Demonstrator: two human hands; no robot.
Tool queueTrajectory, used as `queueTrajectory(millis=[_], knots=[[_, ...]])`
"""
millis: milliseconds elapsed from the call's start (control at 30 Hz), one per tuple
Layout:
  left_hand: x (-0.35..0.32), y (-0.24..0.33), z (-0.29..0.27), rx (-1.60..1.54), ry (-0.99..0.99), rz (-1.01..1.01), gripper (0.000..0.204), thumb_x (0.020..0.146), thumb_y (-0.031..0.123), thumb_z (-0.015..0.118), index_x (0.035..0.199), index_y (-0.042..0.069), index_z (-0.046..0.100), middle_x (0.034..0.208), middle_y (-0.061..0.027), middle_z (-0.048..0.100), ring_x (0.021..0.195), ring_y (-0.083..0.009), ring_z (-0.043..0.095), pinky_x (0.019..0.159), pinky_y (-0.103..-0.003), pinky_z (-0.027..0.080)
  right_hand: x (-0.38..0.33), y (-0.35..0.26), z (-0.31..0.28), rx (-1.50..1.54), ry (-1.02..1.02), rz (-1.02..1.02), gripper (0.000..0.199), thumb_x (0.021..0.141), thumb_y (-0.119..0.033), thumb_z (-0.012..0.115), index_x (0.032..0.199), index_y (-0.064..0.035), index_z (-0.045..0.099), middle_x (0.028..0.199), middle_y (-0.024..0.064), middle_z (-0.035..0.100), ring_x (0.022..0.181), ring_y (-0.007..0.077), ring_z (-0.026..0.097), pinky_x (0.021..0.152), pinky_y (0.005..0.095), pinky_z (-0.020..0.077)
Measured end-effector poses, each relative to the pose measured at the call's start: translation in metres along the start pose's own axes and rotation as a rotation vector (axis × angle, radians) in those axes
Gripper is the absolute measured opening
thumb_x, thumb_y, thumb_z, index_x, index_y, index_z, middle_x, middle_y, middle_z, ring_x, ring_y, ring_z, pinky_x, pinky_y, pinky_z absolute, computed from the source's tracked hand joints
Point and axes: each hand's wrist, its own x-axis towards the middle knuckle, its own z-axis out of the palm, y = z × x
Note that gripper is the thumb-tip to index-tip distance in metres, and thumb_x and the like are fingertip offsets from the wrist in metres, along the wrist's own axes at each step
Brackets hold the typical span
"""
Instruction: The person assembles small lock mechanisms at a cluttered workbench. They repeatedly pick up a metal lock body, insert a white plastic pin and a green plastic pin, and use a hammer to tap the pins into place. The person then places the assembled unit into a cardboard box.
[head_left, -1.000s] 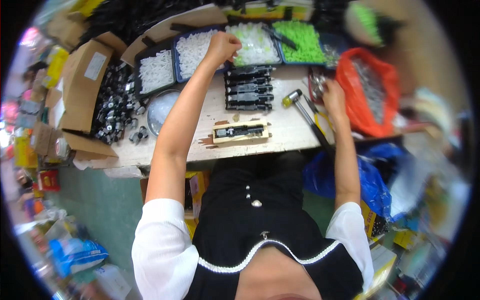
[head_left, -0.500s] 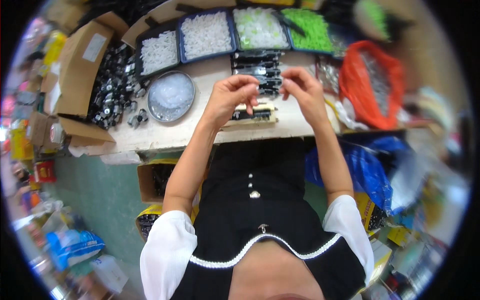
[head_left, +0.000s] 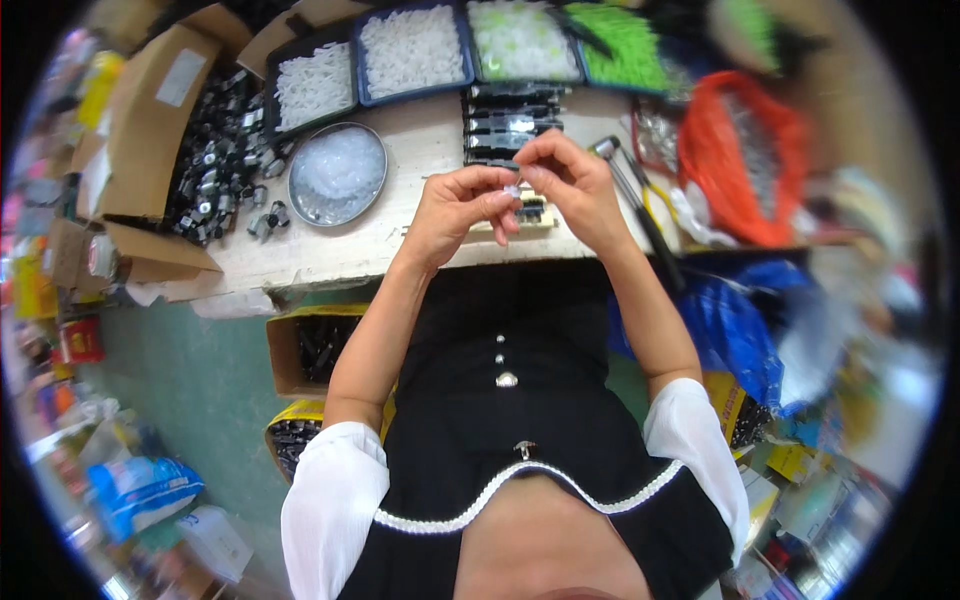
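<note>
My left hand [head_left: 462, 212] is closed in a pinch on a small whitish plastic piece [head_left: 512, 191]. Against it, my right hand [head_left: 578, 192] pinches with thumb and forefinger; a thin, tiny bit seems to be between those fingertips, too small to name. Both hands are above the front of the workbench [head_left: 420, 130]. Partly hidden under them lies a pale fixture block [head_left: 545, 218] with a dark part in it. Just beyond the hands, several black elongated parts [head_left: 512, 125] are laid out in a stacked row.
Trays of white pieces [head_left: 415, 50], green-and-white pieces [head_left: 520, 45] and green pieces [head_left: 618, 50] line the back. A round metal dish [head_left: 338, 175] and a carton of metal-and-black parts [head_left: 215, 170] are left. A hammer-like tool [head_left: 640, 205], pliers [head_left: 662, 200] and red bag [head_left: 700, 160] stand right.
My right hand has moved left so that its fingertips meet those of my left hand at the small plastic piece. The tools to the right, hidden before by my right hand and arm, now show.
</note>
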Motion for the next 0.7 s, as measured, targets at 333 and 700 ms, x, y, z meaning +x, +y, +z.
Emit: queueTrajectory(millis=[333,700], knots=[[-0.0052,-0.0067,0.0044,0.064,0.061,0.095,0.019,0.084,0.001,0.06,0.103,-0.003,0.062,0.083,-0.014,0.065,0.065,-0.0174,0.063,0.052,-0.028,0.053,-0.0023,0.0043,0.0086,-0.059,0.069,-0.085,0.006,0.081,-0.001,0.06,0.087,0.0007,0.06,0.083,0.0005,0.055,0.074,0.0064,0.052,0.064,0.0207,0.0423],[-0.0053,-0.0105,0.0074,0.064,0.083,0.14,0.018,0.084,0.002,0.062,0.101,-0.004,0.062,0.081,-0.0114,0.064,0.064,-0.016,0.063,0.051,-0.026,0.053,-0.0083,0.0095,0.0098,0.282,0.138,0.097,0.01,0.082,-0.002,0.06,0.092,-0.0018,0.061,0.081,-0.0019,0.056,0.07,0.0051,0.052,0.062,0.0191,0.0406]])
